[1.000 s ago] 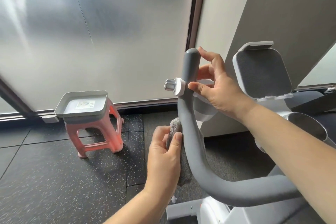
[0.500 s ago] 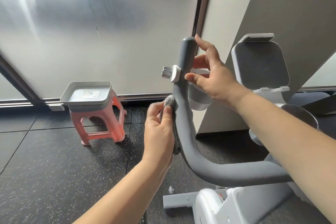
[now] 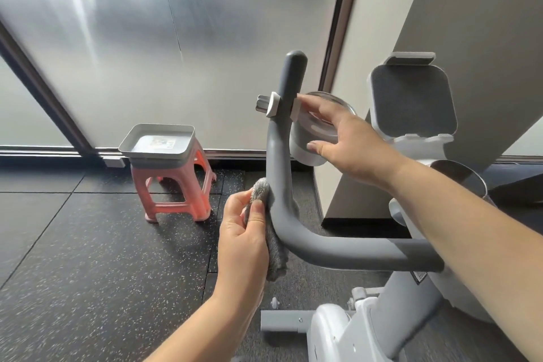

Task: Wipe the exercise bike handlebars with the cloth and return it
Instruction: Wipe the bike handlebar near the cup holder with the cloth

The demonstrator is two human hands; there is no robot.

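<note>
- Your left hand (image 3: 244, 236) grips the cloth (image 3: 269, 232), thumb on the near side and fingers curled round it, pressing it against the left side of the handlebar (image 3: 282, 185) just above the bend.
- The cloth is grey and fluffy; its top bunches above your thumb and its lower end hangs below your palm, beside the bar's curve.
- Your right hand (image 3: 346, 141) reaches across to the round holder (image 3: 311, 138) clamped on the bar's upright part. The thumb lies against its lower side and the straight fingers rest over its rim, spread apart; you cannot tell how firmly it holds.
- A knob (image 3: 264, 103) sticks out left of the bar at the clamp.
- The grey bar rises to a rounded tip and runs right, under your right forearm.
- On the floor to the left, a pink stool (image 3: 176, 188) carries a grey tray (image 3: 158, 144), well apart from the cloth.
</note>
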